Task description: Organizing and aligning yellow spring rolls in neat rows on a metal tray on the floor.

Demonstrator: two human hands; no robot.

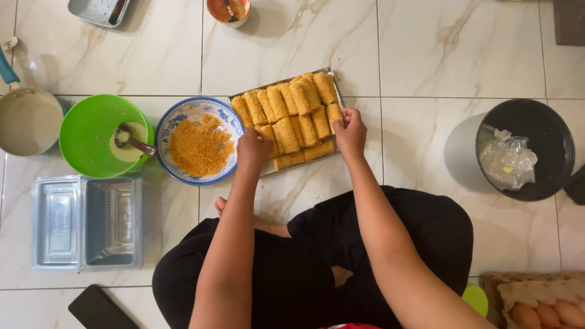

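I sit cross-legged on a tiled floor with a metal tray in front of me, stacked with several breaded golden rolls. My left hand rests on the tray's left side, its fingers on a breaded roll there. My right hand pinches the roll at the right end of the tray. Left of the tray stands a blue patterned bowl holding orange breadcrumbs.
A green bowl of pale batter with a spoon sits left, beside a pot. A clear plastic container lies open at lower left, next to a dark phone. A black bin stands right; an egg carton is at bottom right.
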